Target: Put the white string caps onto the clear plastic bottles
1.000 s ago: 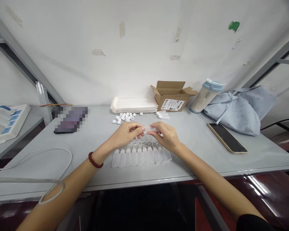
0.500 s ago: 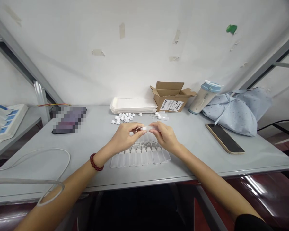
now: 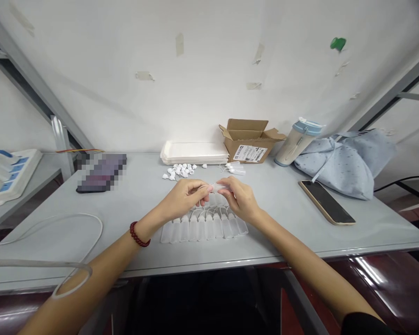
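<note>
Between my two hands, above the table, is a small translucent plastic bottle (image 3: 216, 187) lying sideways. My left hand (image 3: 185, 197) pinches its white cap end, which the fingers mostly cover. My right hand (image 3: 240, 197) grips the bottle's body between thumb and fingers. Below them, a row of similar bottles (image 3: 205, 228) lies side by side, with thin white cords at their cap ends. More bottles (image 3: 216, 200) lie behind that row, partly hidden by my hands. A pile of small white caps (image 3: 182, 171) sits farther back.
A stack of white trays (image 3: 195, 151) and an open cardboard box (image 3: 247, 139) stand by the wall, with several loose bottles (image 3: 236, 168) in front. To the right are a tumbler (image 3: 296, 142), a blue cloth bag (image 3: 338, 163) and a phone (image 3: 326, 202). A white cable (image 3: 73, 264) crosses the left side.
My left fingers have closed farther over the cap end, and its lower fingers now show beneath the thumb. My right hand has barely moved. The camera has shifted slightly.
</note>
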Tool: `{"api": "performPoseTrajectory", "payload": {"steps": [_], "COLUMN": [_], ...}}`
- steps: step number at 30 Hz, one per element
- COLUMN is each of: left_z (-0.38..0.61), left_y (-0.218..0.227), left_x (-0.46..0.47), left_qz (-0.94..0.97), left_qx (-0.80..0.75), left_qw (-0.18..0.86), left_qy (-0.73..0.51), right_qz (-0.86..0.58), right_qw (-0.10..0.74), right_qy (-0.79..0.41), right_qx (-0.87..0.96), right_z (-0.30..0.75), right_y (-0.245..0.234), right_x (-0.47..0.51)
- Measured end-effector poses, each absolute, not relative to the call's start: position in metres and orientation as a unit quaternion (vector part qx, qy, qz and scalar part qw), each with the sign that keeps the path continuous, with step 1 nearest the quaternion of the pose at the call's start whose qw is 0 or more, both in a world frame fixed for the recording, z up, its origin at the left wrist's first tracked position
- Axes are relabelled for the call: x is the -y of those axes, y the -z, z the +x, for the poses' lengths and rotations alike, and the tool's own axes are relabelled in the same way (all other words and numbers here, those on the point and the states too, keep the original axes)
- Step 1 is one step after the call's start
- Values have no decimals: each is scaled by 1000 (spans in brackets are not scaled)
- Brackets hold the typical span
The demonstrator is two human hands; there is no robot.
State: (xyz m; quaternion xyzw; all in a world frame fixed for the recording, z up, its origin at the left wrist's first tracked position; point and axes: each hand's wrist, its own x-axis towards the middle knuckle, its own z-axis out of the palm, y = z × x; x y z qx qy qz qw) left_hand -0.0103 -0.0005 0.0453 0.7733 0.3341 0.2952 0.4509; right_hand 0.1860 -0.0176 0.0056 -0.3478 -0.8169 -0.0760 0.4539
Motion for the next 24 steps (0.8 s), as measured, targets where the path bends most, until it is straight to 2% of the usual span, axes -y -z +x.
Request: {"api": "performPoseTrajectory", "payload": {"steps": [4,10,12,14,17,24], "left_z": [-10,-7,-6,-6,-6,-5], "left_y": [-45,-30,-27,-27,-31,-41], "left_x": [3,2,1,2,3,3], "left_qz": [793,897,904,899,872,777], "left_qx": [-319,-282,-279,-284,-311,-358], "left_qw": [413,109,78,106,205,414], "left_qy": [-313,-322,-313,-316,-318,-312], "right_qz": [-370,-411,-429,-440,-439,-360], "right_qw": [444,441,440,446,455,448], "right_qy": [33,-129,-187,-217,-197,5], "right_qx": [815,787,766,749,750,818], "right_z": [186,186,186,186,186,189], "right_y": [-7,-12,-13,-13,-11,-5], "right_x": [19,19,19,19,19,15]}}
